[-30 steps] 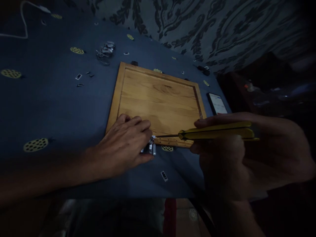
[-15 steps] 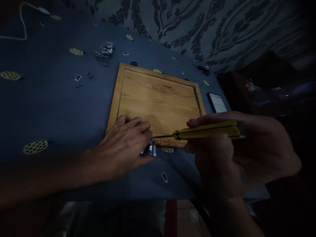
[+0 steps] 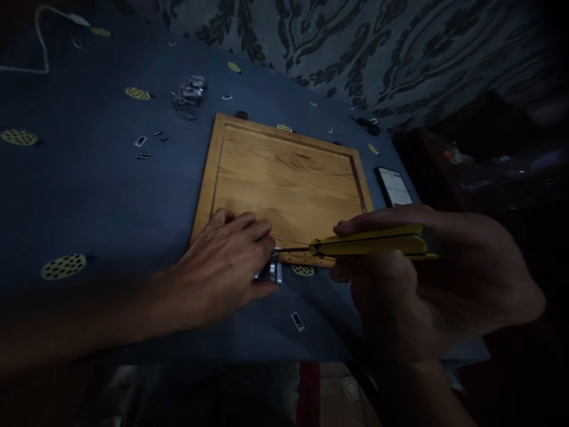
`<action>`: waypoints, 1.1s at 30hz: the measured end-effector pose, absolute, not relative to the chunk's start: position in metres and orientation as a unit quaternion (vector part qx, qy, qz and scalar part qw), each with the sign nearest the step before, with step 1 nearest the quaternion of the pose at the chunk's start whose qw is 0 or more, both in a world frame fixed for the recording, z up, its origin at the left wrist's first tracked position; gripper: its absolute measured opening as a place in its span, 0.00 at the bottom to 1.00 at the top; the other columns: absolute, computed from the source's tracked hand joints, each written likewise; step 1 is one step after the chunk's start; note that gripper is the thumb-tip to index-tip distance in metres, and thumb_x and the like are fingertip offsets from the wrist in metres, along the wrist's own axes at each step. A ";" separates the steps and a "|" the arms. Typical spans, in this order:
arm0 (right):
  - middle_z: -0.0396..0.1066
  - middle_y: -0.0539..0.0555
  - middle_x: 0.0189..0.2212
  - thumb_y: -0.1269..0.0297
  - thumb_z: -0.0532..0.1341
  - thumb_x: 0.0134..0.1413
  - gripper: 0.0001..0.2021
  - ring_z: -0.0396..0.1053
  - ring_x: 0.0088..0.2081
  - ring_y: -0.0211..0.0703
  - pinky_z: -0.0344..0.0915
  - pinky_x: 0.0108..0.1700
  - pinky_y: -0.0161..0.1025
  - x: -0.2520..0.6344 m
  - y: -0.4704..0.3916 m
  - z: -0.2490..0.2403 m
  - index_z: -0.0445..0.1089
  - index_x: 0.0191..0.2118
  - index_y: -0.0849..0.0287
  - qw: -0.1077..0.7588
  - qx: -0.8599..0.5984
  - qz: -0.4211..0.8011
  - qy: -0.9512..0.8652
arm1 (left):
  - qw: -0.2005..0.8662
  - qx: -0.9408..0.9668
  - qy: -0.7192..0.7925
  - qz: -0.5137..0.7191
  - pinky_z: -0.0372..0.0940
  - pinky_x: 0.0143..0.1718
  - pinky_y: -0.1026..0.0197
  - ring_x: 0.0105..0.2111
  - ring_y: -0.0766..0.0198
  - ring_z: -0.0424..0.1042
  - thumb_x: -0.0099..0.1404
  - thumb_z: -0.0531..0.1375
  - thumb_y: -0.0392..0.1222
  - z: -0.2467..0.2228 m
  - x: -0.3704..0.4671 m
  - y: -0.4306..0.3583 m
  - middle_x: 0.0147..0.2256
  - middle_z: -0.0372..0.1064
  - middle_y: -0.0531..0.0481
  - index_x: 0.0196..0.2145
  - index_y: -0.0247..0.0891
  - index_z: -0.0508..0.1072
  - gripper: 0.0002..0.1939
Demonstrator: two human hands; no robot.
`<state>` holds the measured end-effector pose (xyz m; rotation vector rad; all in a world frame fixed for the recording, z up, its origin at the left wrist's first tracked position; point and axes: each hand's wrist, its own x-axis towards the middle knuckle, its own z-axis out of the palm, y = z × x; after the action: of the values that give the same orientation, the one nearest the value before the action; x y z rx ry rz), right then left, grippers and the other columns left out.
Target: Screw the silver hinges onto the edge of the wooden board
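A wooden panel with a raised frame, much like a cabinet door, lies flat on a blue patterned cloth. At its near edge my left hand presses down, fingers closed over a shiny metal hinge that shows only in part below the fingertips. My right hand is wrapped round the yellow handle of a screwdriver. The screwdriver's thin shaft points left, its tip at the hinge beside my left fingers. Whether the tip sits in a screw I cannot tell.
More metal hinges lie in a heap beyond the panel's left corner. Several small screws are scattered left of the panel. A lit phone rests at the right. A white cable runs along the far left, and a patterned wall rises behind.
The screwdriver's handle has turned slightly in my right hand and tilted a little, its tip staying at the hinge. My left hand keeps its place.
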<state>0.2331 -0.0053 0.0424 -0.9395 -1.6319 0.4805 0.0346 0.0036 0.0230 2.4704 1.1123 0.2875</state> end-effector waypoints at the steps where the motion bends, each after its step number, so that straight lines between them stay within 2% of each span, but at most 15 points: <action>1: 0.80 0.50 0.34 0.64 0.73 0.54 0.11 0.79 0.33 0.47 0.79 0.36 0.48 0.233 -0.006 0.043 0.80 0.44 0.50 0.566 -0.398 0.209 -0.691 | 0.210 0.887 0.401 0.097 0.57 0.50 0.48 0.46 0.52 0.70 0.67 0.67 0.50 0.024 0.035 0.004 0.43 0.73 0.47 0.43 0.36 0.77 0.15; 4: 0.80 0.52 0.37 0.64 0.72 0.55 0.13 0.78 0.32 0.46 0.77 0.30 0.45 0.233 -0.007 0.046 0.80 0.47 0.49 0.567 -0.391 0.221 -0.691 | 0.220 0.885 0.400 0.087 0.57 0.50 0.48 0.47 0.52 0.70 0.68 0.67 0.49 0.026 0.035 0.004 0.43 0.73 0.46 0.42 0.36 0.77 0.13; 8: 0.81 0.54 0.43 0.68 0.69 0.58 0.14 0.78 0.32 0.44 0.67 0.19 0.38 0.235 -0.007 0.051 0.80 0.50 0.51 0.534 -0.385 0.256 -0.707 | 0.214 0.887 0.396 0.101 0.57 0.49 0.48 0.47 0.52 0.70 0.68 0.67 0.48 0.024 0.035 0.004 0.42 0.73 0.47 0.42 0.36 0.77 0.12; 10: 0.81 0.53 0.40 0.69 0.71 0.55 0.13 0.78 0.34 0.45 0.71 0.22 0.39 0.236 -0.003 0.051 0.80 0.47 0.53 0.546 -0.369 0.233 -0.715 | 0.207 0.889 0.395 0.109 0.57 0.49 0.48 0.47 0.52 0.70 0.68 0.67 0.49 0.023 0.034 0.004 0.42 0.73 0.47 0.42 0.36 0.77 0.13; 13: 0.80 0.51 0.34 0.68 0.74 0.52 0.12 0.78 0.34 0.47 0.78 0.32 0.45 0.234 0.002 0.048 0.80 0.43 0.52 0.586 -0.358 0.172 -0.706 | 0.203 0.890 0.395 0.107 0.57 0.49 0.48 0.47 0.52 0.70 0.68 0.67 0.50 0.022 0.034 0.003 0.43 0.73 0.47 0.42 0.36 0.77 0.14; 17: 0.80 0.51 0.33 0.67 0.75 0.50 0.14 0.78 0.30 0.49 0.79 0.31 0.50 0.231 0.002 0.044 0.79 0.43 0.49 0.604 -0.369 0.173 -0.685 | 0.206 0.888 0.398 0.103 0.56 0.51 0.47 0.48 0.51 0.69 0.67 0.67 0.49 0.023 0.034 0.003 0.44 0.73 0.47 0.42 0.36 0.77 0.14; 20: 0.79 0.52 0.32 0.63 0.75 0.50 0.10 0.79 0.30 0.51 0.78 0.26 0.48 0.229 -0.005 0.046 0.79 0.39 0.50 0.609 -0.405 0.189 -0.655 | 0.214 0.885 0.403 0.091 0.56 0.50 0.47 0.48 0.50 0.69 0.67 0.68 0.50 0.024 0.034 0.004 0.44 0.73 0.47 0.43 0.36 0.76 0.15; 23: 0.78 0.50 0.34 0.58 0.72 0.54 0.10 0.80 0.34 0.50 0.73 0.19 0.41 0.228 -0.013 0.048 0.78 0.42 0.46 0.630 -0.448 0.177 -0.608 | 0.217 0.884 0.404 0.084 0.56 0.49 0.47 0.48 0.50 0.69 0.67 0.68 0.49 0.024 0.034 0.004 0.43 0.72 0.47 0.43 0.35 0.76 0.15; 26: 0.78 0.52 0.35 0.51 0.70 0.57 0.11 0.78 0.30 0.48 0.68 0.14 0.40 0.231 -0.015 0.048 0.78 0.40 0.50 0.655 -0.439 0.151 -0.597 | 0.215 0.885 0.406 0.083 0.56 0.49 0.48 0.47 0.50 0.69 0.67 0.68 0.49 0.024 0.034 0.005 0.43 0.72 0.47 0.42 0.35 0.76 0.15; 31: 0.78 0.54 0.34 0.65 0.71 0.56 0.07 0.79 0.32 0.47 0.70 0.16 0.38 0.240 -0.012 0.044 0.78 0.41 0.52 0.623 -0.417 0.165 -0.641 | 0.215 0.884 0.406 0.082 0.56 0.49 0.48 0.47 0.51 0.69 0.66 0.68 0.48 0.025 0.035 0.005 0.42 0.72 0.47 0.41 0.36 0.76 0.13; 33: 0.78 0.55 0.34 0.65 0.70 0.57 0.03 0.79 0.33 0.47 0.72 0.17 0.38 0.241 -0.012 0.044 0.79 0.38 0.54 0.614 -0.419 0.155 -0.650 | 0.217 0.884 0.406 0.076 0.56 0.49 0.48 0.47 0.50 0.69 0.66 0.68 0.47 0.026 0.035 0.005 0.42 0.71 0.47 0.42 0.35 0.76 0.13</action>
<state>0.2409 -0.0121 0.0441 -0.9668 -1.4982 0.3576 0.0351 0.0050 0.0258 2.4498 1.1250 0.2101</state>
